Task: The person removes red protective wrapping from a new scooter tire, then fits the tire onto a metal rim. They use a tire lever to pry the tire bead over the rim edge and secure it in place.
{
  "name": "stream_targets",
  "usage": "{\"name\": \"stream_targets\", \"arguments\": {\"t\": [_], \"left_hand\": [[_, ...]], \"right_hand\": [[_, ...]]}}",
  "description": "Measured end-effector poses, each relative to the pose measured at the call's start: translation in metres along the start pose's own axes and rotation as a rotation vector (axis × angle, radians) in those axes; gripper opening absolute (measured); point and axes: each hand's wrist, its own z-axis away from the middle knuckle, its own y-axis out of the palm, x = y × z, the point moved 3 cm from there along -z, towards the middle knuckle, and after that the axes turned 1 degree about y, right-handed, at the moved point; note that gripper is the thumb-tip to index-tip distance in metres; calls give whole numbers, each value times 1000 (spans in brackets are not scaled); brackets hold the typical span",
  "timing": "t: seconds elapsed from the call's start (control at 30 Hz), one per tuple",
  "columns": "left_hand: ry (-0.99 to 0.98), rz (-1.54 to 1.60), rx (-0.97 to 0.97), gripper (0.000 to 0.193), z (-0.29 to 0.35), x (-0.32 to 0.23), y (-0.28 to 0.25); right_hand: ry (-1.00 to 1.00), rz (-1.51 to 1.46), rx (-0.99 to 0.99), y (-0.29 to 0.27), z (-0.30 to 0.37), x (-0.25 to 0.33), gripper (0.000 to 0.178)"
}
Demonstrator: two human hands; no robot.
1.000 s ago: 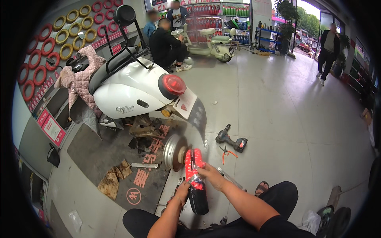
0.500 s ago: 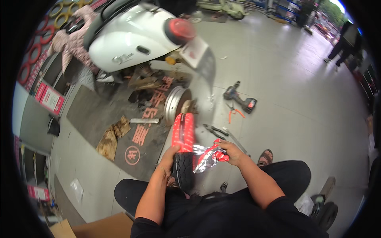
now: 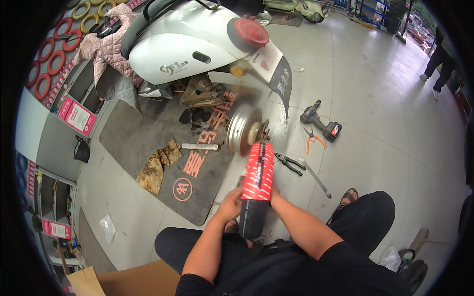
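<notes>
floor [image 3: 365,163]: pale grey tiles | wall-hung rings [image 3: 63,60]: red, yellow | grey cabinet [image 3: 61,133]: left | doorway [image 3: 419,27]: daylit, upper right

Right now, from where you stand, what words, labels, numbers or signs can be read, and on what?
I won't copy wording, but writing shows here:
Dark grey floor mat: large reddish characters, a circled sign.
White scooter body: logo lettering.
Dark grey mudflap: pale characters.
Pink-and-white rectangular sign: small print, mostly unreadable.
Red wrapping with white marks on the black tyre: too unclear to read.
</notes>
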Motion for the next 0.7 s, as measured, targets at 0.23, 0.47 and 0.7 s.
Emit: {"name": "stream_targets", "arguments": {"t": [0.23, 0.47, 0.7], "left_hand": [[179, -372, -64, 49, -6, -67, -9], [7, 152, -696, 25, -28, -119, -35], [-171, 972, -651, 26, -53, -192, -17]], "right_hand": [[59, -1187, 862, 32, -10, 3, 41], [284, -1139, -63, -46, 87, 93, 33], [-301, -286, -193, -71, 154, 204, 44]]}}
